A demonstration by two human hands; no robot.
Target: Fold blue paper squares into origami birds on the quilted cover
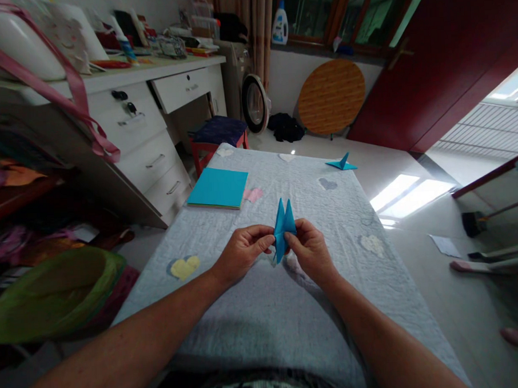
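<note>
From the head view, looks like I'm mid-fold on a blue origami piece [280,240], its two long points aimed away from me. It's right between my hands, over the table [248,332], well in from both side edges. My left hand [247,247] pinches one side, my right hand [309,252] the other. Next move probably calls for a steady pinch and lined-up layers. The origami paper stack [218,188] sits by the left edge, a folded blue paper [342,164] at the far right corner.
</note>
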